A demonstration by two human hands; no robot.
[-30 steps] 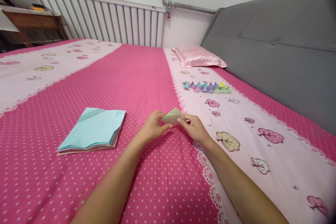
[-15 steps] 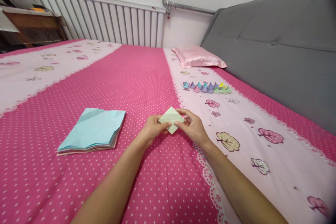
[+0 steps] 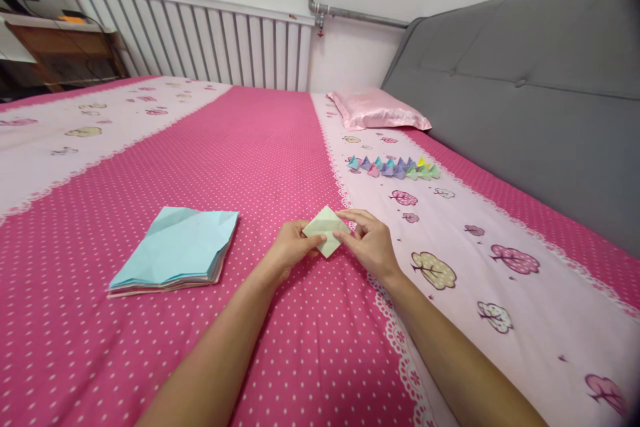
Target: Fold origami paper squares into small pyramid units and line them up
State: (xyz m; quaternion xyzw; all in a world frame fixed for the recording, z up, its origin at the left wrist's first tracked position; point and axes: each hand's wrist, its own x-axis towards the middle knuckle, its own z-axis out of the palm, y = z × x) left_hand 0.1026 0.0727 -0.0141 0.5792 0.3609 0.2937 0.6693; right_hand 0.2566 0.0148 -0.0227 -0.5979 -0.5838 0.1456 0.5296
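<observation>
Between my hands is a small pale green square of folded origami paper [image 3: 327, 221], turned so one corner points away from me. My left hand [image 3: 294, 243] pinches its left corner, thumb on top and fingers beneath. My right hand [image 3: 371, 240] grips the right side, with the thumb pressed near the middle of the paper and the index finger reaching along the upper right edge. Both thumb tips lie close together on its surface. The undersides of my fingers are partly hidden.
Left of my hands lies a stack of square paper [image 3: 177, 247], light blue on top. Several small folded paper pieces [image 3: 400, 168] stand in rows at the right. Behind them are a pink pillow [image 3: 377, 109] and a grey headboard [image 3: 525, 80]. A patterned bedsheet [image 3: 270, 147] spreads underneath.
My right index finger has lifted slightly and shifted along the paper's edge. The green paper and my left hand stay nearly in place.
</observation>
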